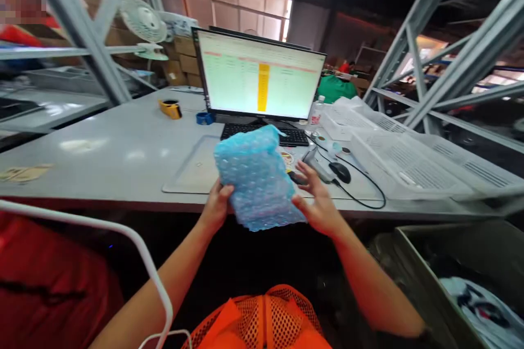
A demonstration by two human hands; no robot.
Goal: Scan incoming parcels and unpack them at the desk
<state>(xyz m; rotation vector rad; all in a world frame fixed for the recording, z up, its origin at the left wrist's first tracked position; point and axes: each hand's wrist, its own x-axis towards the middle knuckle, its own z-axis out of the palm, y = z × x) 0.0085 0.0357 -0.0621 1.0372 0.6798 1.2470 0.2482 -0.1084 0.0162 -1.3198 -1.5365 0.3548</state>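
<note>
A blue bubble-wrap package [257, 180] is held up in front of me, over the front edge of the desk [102, 147]. My left hand [218, 204] grips its lower left side, thumb on the near face and the other fingers hidden behind it. On the right side, my right hand [317, 202] has its fingers spread apart, with the thumb at or very near the package's edge. Whether that thumb touches the wrap I cannot tell. What lies inside the wrap is blurred. Just beyond the right hand rests a grey handheld scanner [317, 166].
Behind the package stand a monitor [262, 76] and a keyboard [241, 129]. A black mouse [340, 172], a cable and white plastic baskets [409, 166] are to the right. Tape rolls [171, 109] lie at left. A white curved tube [123, 226] crosses the lower left.
</note>
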